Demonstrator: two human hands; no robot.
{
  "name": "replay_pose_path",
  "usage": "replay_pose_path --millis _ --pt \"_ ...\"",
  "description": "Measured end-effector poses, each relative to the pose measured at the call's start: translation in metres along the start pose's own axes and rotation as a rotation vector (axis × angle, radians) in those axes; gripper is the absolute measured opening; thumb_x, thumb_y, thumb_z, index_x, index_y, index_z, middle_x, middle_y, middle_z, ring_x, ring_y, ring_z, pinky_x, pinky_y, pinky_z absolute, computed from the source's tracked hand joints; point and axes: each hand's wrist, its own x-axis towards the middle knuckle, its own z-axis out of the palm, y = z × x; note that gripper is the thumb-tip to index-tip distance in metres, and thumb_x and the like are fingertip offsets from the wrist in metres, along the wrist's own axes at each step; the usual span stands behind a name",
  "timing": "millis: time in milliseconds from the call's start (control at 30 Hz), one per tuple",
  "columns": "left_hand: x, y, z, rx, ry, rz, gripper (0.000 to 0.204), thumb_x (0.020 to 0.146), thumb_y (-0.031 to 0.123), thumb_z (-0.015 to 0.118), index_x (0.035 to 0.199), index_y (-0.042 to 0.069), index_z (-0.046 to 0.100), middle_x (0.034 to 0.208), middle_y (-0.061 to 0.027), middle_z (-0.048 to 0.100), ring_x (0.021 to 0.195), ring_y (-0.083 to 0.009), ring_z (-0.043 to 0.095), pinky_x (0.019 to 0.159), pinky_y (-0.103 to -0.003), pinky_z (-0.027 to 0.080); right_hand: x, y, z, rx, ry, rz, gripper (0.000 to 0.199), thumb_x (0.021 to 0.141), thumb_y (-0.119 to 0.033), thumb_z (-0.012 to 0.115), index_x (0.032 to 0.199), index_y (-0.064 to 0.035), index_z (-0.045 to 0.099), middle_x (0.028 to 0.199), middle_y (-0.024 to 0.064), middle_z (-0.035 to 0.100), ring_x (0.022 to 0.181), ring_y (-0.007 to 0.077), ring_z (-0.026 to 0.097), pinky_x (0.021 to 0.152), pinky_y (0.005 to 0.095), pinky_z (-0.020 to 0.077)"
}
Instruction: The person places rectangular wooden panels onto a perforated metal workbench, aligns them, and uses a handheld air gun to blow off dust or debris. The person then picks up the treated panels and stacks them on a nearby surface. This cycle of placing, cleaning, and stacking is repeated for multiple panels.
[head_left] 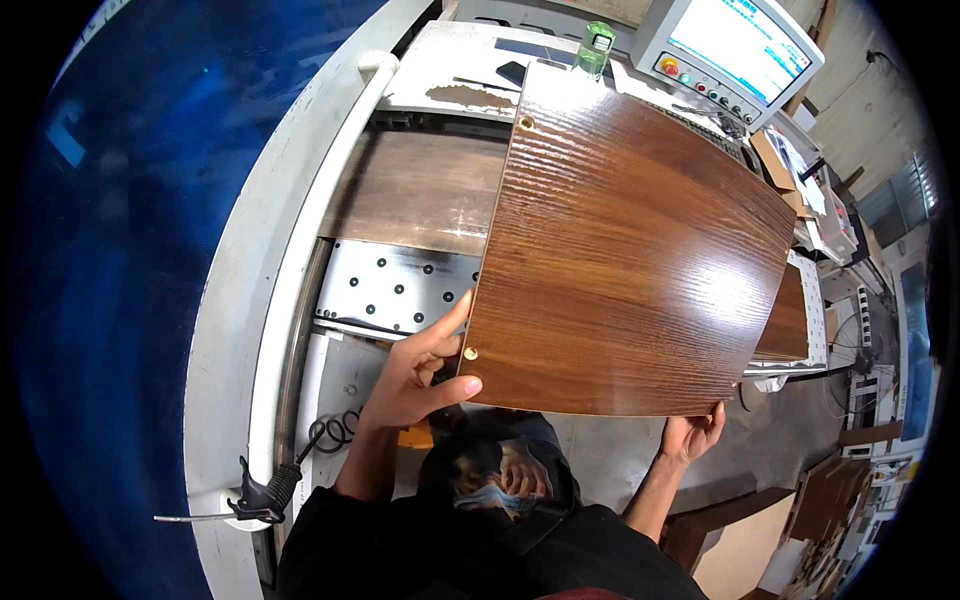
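A large brown wood-grain panel (630, 250) is held up in front of me, with a glossy surface and light glaring off its right part. Round holes show near its upper left and lower left corners. My left hand (425, 375) grips the lower left corner, thumb on the top face and fingers along the left edge. Under the lower right corner, my right hand (692, 434) supports the panel; its fingers curl at the edge and are partly hidden beneath. Behind the panel's left edge lies a metal plate with black-ringed holes (400, 285).
A white rail (300, 270) runs along the machine at left, with an air gun (268, 498) hanging at its lower end. Beyond the panel stand a green cup (594, 50), a dark phone (512, 72) and a monitor (735, 55). More boards (735, 540) stand at lower right.
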Motion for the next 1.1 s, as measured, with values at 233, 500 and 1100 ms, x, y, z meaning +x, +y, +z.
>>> replay_pose_path --millis 233,500,1100 --pt "0.02 -0.042 0.028 0.067 0.043 -0.078 0.089 0.088 0.008 0.072 0.157 -0.005 0.017 0.133 -0.0213 0.061 0.122 -0.0195 0.059 0.102 -0.029 0.044 0.004 -0.012 -0.028 0.066 0.061 -0.027 0.037 0.094 -0.012 0.061 0.13 0.0004 0.061 0.133 0.0136 0.063 0.127 0.0281 0.056 0.115 0.0472 0.037" --pt "0.079 -0.166 0.081 -0.147 0.038 -0.261 0.094 0.084 0.004 0.074 0.158 -0.002 0.017 0.138 -0.0182 0.057 0.112 -0.016 0.061 0.092 -0.024 0.05 0.024 -0.066 -0.068 -0.293 0.218 -0.106 0.065 0.091 -0.009 0.06 0.15 0.0038 0.035 0.14 0.017 0.053 0.121 0.0248 0.059 0.101 0.0382 0.0533" --pt "0.273 -0.306 0.369 0.127 -0.445 -0.335 0.088 0.097 0.015 0.066 0.158 -0.003 0.005 0.12 -0.0177 0.067 0.088 -0.0101 0.065 0.068 -0.023 0.052 0.199 -0.155 -0.18 -1.204 0.592 -0.562 0.088 0.098 -0.028 0.063 0.158 0.0036 0.008 0.163 0.0235 0.019 0.15 0.0343 0.021 0.12 0.0416 0.0238"
